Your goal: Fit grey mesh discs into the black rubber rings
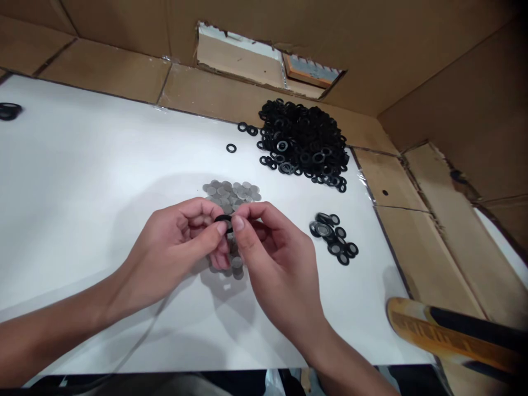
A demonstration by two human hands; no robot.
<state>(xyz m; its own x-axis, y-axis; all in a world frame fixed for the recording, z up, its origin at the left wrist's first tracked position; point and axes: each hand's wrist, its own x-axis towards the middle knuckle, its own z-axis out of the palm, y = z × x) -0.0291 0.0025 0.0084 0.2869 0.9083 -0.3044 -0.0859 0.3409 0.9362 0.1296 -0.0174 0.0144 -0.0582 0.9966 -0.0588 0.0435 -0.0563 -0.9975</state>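
Observation:
My left hand (181, 242) and my right hand (272, 258) meet over the middle of the white table (82, 181). Both pinch one small black ring (223, 219) between thumbs and fingertips. Just behind and under the hands lies a pile of grey round discs (233, 192). A big heap of black rings (305, 140) sits at the back right. A small cluster of black rings (334, 237), some with grey centres, lies to the right of my right hand.
Loose black rings (231, 148) lie near the heap. Another black ring group (9, 111) is at the far left edge. Cardboard walls (412, 60) enclose the table. A yellow and black object (449, 333) lies at the lower right.

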